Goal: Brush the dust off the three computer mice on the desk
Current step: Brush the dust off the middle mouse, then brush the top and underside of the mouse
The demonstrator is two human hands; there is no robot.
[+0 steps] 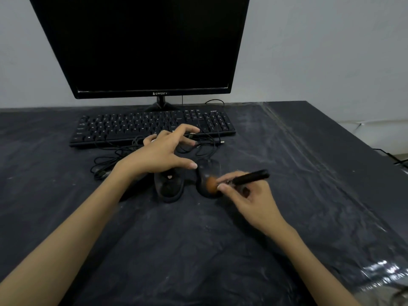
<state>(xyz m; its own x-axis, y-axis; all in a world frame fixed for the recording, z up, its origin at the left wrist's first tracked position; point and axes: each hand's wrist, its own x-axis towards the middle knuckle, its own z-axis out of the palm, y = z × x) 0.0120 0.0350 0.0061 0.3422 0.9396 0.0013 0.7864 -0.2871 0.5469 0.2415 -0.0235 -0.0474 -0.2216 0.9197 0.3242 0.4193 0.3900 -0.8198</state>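
My right hand [251, 195] pinches the black-handled, orange-bristled brush [237, 178] against the right-side black mouse [208, 173], my left hand [163, 151] hovering, fingers splayed.

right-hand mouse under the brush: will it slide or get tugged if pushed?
The mouse probably slides easily: it lies loose on a glossy plastic sheet, and no hand pins it. It looks small and light, so the brush in the right hand could nudge it. Its cable lies in slack loops, so tugging seems unlikely.

Pale wall [309, 40] — dark plastic-covered desk [198, 250].
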